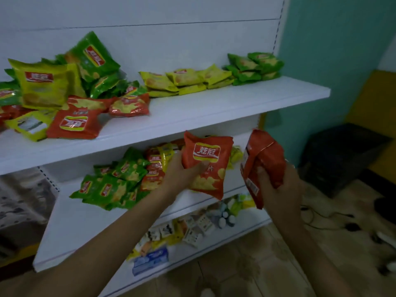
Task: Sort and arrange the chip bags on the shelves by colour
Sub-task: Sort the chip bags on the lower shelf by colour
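Note:
My left hand (182,172) grips a red chip bag (211,154) in front of the middle shelf (70,224). My right hand (278,189) holds red bags (264,155) bunched together, further right. On the upper shelf (192,112) a mixed heap of green, yellow and red bags (64,93) fills the left end. A tidy row of yellow bags (184,80) lies mid-shelf, and stacked green bags (255,67) sit at the right end. The middle shelf carries green bags (113,185) with red and yellow bags (156,166) behind my left hand.
The lowest shelf (214,243) holds small mixed packets and a blue box (150,262). A teal wall (321,61) and a dark box (340,155) stand to the right. Cables lie on the floor (321,215).

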